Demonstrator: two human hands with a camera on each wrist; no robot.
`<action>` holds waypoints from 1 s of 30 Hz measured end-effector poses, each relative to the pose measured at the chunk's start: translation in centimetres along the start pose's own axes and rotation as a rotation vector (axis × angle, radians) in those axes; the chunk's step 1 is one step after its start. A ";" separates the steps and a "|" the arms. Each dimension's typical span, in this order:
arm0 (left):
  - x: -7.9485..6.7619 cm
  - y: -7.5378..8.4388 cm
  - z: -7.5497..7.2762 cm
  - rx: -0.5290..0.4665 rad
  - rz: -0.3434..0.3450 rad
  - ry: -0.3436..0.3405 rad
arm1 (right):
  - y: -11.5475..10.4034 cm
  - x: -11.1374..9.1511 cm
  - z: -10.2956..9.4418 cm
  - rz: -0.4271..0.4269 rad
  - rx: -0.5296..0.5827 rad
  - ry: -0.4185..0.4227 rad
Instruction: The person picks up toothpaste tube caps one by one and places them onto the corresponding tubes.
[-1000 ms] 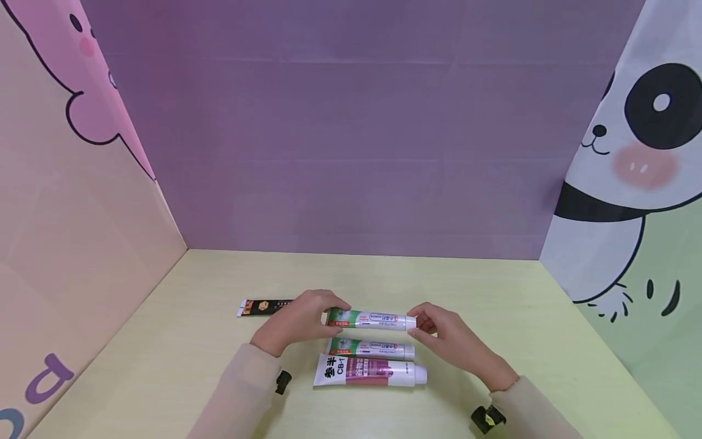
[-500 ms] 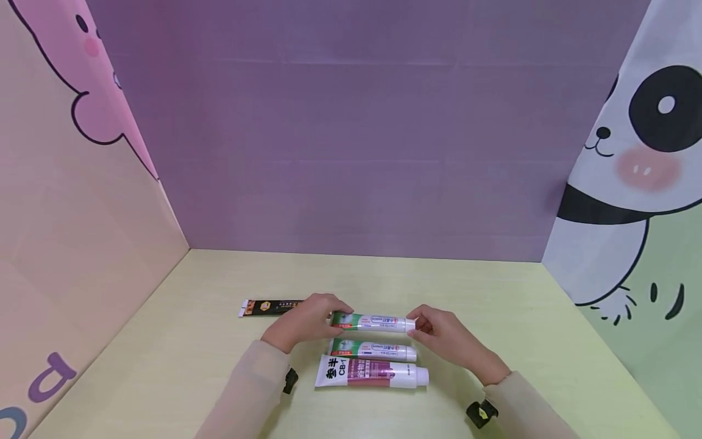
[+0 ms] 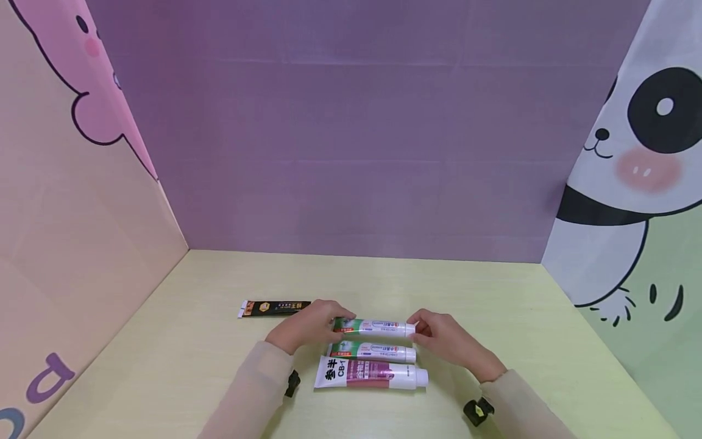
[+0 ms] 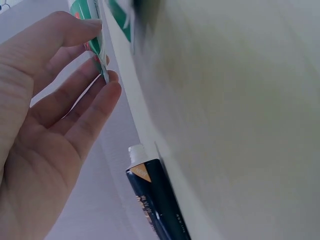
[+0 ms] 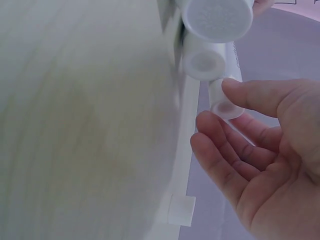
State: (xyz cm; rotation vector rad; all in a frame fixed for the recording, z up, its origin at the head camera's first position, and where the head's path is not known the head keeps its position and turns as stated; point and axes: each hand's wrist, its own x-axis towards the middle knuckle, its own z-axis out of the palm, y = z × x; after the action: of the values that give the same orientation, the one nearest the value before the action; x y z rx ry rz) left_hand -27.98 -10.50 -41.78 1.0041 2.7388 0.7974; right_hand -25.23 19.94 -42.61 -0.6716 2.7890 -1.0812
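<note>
My left hand pinches the green crimped end of a white-and-green toothpaste tube. At the other end, my right hand pinches its white cap between thumb and fingers. The tube lies crosswise, label toward me. Just nearer to me is a matching toothpaste tube. Almost against that one, on the near side, lies a larger white-and-purple toothpaste tube. All three caps point right. A black toothpaste tube lies behind my left hand, its right end hidden; its white cap shows in the left wrist view.
The pale wooden tabletop meets a purple back wall. A pink wall stands at the left and a panda-printed wall at the right. A small white piece appears low in the right wrist view.
Both hands have brought the held toothpaste tube slightly toward me and lower, closer to the matching tube. More of the black tube shows now. The other tubes have stayed put.
</note>
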 end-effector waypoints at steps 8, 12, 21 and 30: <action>0.2 -0.2 0.3 -0.019 -0.022 -0.021 | 0.6 0.1 0.4 -0.008 -0.023 -0.043; 0.2 -0.2 0.4 -0.027 -0.014 -0.031 | 0.6 0.2 0.4 -0.006 -0.032 -0.057; 0.2 -0.5 0.5 -0.038 0.002 -0.045 | 0.2 0.4 0.5 0.022 -0.046 -0.055; 0.1 -0.6 0.4 -0.050 0.000 -0.050 | -0.1 0.3 0.5 0.054 -0.049 -0.051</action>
State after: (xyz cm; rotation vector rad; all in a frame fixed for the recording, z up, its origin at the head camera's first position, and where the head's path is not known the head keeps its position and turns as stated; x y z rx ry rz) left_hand -28.24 -10.65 -42.44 1.0000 2.6631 0.8251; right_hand -25.36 19.44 -42.85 -0.6161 2.7814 -0.9754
